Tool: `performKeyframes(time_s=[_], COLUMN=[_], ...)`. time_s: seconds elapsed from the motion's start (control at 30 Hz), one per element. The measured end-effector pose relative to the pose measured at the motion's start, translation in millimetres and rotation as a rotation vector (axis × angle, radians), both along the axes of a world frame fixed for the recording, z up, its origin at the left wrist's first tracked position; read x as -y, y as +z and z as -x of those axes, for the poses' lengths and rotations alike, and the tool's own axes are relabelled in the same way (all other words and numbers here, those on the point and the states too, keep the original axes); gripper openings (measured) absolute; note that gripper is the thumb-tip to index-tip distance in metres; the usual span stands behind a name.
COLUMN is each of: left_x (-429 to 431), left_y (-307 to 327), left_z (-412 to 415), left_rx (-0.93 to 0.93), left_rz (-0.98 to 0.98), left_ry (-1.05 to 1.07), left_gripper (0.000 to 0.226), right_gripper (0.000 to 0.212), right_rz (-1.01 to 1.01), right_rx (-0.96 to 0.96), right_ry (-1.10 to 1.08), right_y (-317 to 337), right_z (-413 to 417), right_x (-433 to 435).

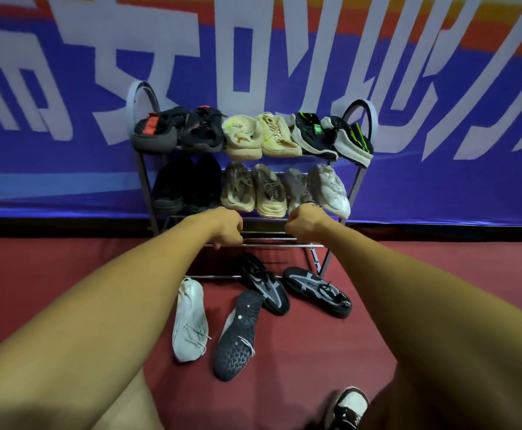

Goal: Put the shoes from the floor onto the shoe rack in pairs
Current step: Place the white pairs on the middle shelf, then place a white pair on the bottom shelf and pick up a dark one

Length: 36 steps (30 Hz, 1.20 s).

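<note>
The metal shoe rack stands against the banner wall. Its top shelf holds a black-red pair, a cream pair and a black-green pair. The second shelf holds a black pair, a beige pair and a grey-white pair. On the floor lie a white shoe, a shoe turned dark sole up and two black-grey mesh shoes. My left hand and my right hand curl round the bare third-shelf rails.
Red floor spreads in front of the rack. The lowest rail sits just above the floor shoes. My own foot in a black-and-white shoe shows at the bottom right. A blue banner covers the wall behind.
</note>
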State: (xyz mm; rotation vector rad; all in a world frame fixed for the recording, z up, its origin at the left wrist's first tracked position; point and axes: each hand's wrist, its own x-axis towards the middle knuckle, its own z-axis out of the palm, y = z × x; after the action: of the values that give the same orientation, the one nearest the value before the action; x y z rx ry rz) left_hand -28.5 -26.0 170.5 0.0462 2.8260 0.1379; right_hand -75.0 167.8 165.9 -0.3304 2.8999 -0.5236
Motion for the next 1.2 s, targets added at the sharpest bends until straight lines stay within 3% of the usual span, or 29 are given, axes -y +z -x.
performKeyframes(time_s=[0.33, 0.47, 0.67, 0.87, 1.03, 1.2], left_x=[23, 53, 79, 109, 111, 121], left_y=[-20, -48, -125, -216, -287, -335], left_z=[-31, -38, -41, -34, -22, -25], left_rx=[0.034, 0.071, 0.142, 0.327, 0.437, 0.405], left_rz=[0.017, 0.064, -0.023, -0.033, -0.109, -0.152], left_ry=[0.149, 0.266, 0.319, 0.317, 0.403, 0.484], left_gripper=[0.044, 0.045, 0.037, 0.030, 0.058, 0.072], right_gripper=[0.025, 0.027, 0.027, 0.037, 0.036, 0.044], right_rz=[0.129, 0.076, -0.062, -0.122, -0.103, -0.042], right_rx=[0.120, 0.163, 0.226, 0.431, 0.588, 0.638], right_ry=[0.157, 0.216, 0.260, 0.200, 0.165, 0.118], right_y=[-30, -56, -129, -236, -309, -356], right_z=[-20, -21, -17, -23, -21, -19], right_x=[74, 104, 130, 144, 160, 177])
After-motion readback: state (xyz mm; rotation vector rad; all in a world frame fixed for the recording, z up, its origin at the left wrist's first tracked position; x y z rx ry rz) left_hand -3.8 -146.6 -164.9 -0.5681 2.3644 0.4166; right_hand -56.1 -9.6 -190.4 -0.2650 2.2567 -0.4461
